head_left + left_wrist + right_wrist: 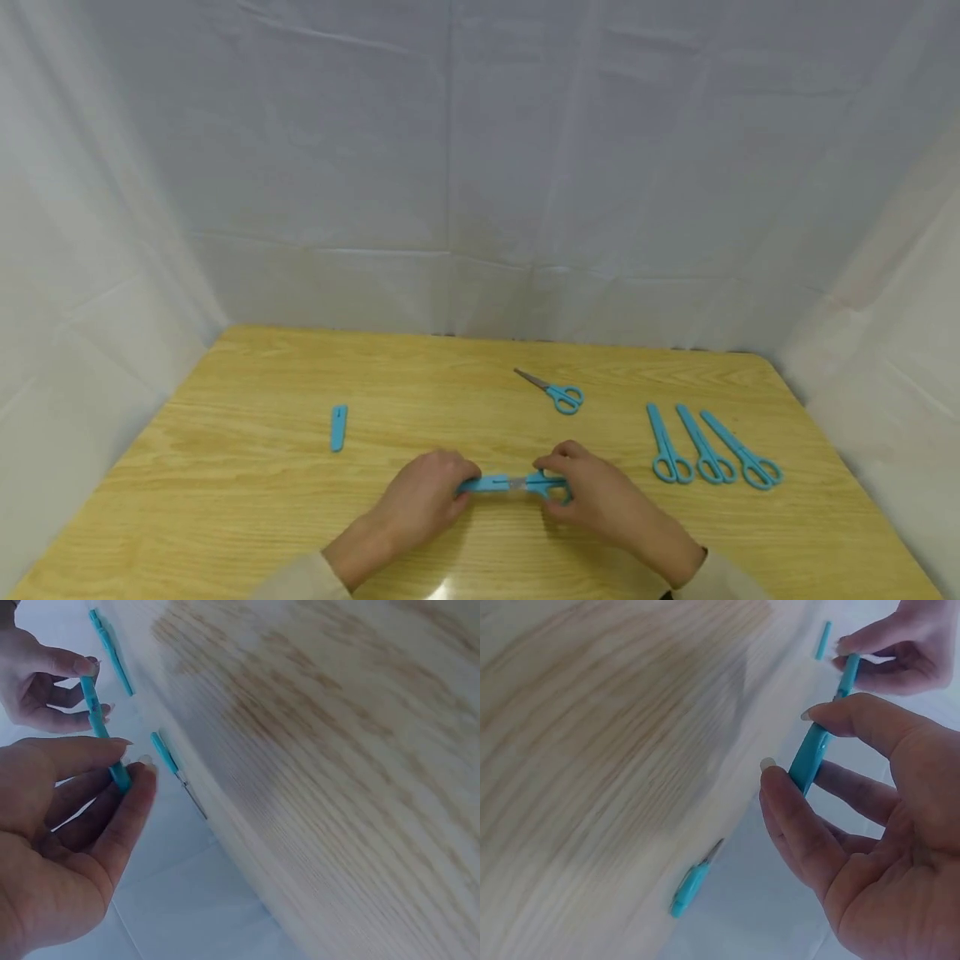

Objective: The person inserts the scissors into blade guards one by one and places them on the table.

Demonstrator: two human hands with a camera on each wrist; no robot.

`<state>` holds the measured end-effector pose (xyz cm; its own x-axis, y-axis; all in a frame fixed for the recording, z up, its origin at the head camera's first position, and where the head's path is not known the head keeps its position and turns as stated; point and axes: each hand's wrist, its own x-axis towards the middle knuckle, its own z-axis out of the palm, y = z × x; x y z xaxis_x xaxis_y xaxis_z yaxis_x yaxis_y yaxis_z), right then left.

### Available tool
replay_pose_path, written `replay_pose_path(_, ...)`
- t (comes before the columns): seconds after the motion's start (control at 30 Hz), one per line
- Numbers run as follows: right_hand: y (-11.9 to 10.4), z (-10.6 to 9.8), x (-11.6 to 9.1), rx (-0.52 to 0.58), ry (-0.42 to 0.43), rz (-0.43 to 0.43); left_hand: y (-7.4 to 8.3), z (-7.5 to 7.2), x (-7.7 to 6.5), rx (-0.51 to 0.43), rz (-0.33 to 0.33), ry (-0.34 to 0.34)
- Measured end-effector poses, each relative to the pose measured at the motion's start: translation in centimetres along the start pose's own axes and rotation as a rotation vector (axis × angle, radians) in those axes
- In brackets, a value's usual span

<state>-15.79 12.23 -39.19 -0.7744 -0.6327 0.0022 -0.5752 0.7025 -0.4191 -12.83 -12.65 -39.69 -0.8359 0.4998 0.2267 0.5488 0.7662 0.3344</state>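
Between my two hands a pair of blue-handled scissors lies level, its blades partly inside a blue blade cover. My left hand pinches the far left end of the cover between thumb and fingers. With thumb and fingertips my right hand grips the scissors by the handle loops. A short strip of metal blade shows between cover and handles. In the left wrist view the cover sits between the left thumb and fingers. The right wrist view shows the handle pinched in the right hand.
Uncovered scissors lie behind the right hand, blades pointing left. A loose blue cover lies on the wooden table to the left. At the right, three covered scissors lie side by side. White sheeting surrounds the back and sides.
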Motion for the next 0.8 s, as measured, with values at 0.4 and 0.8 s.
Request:
replay_pose_path(0.4,-0.22,0.35,-0.12,0.012,-0.073,-0.012,0.11,0.33,-0.32,-0.006,0.008,-0.032)
replay_pose_path(0.8,-0.6,0.27,-0.47,-0.141,0.023,-0.095,0.26,0.58,-0.27,0.011,0.008,-0.022)
